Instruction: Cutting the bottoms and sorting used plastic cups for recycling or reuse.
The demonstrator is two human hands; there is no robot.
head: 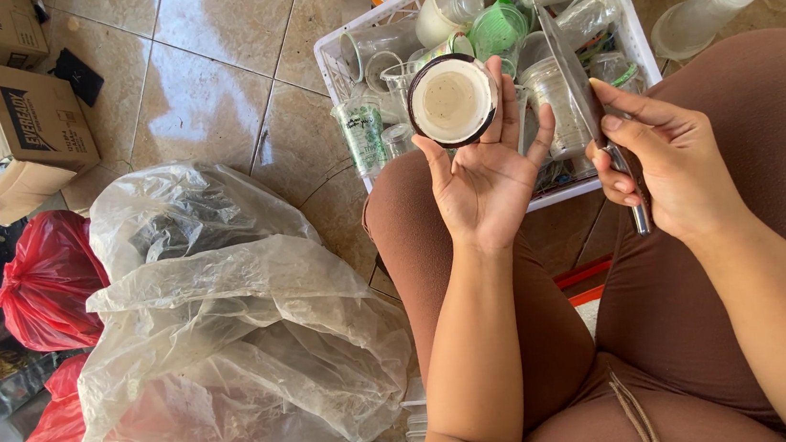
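My left hand [483, 176] is raised palm up, and its fingertips hold a small round pot [452, 100] with a dark rim and a pale creamy inside, its open face turned to me. My right hand [668, 161] grips a long metal knife [585, 101] by the handle, blade pointing up and away, just right of the pot and not touching it. Both hands hover over a white plastic crate [628, 16] full of clear plastic cups and jars.
A large crumpled clear plastic bag [231, 333] lies at my left knee on the tiled floor, with red bags [48, 278] beyond it. Cardboard boxes [23, 122] stand at the upper left. Two clear plastic bottles [704, 13] lie beside the crate at the upper right.
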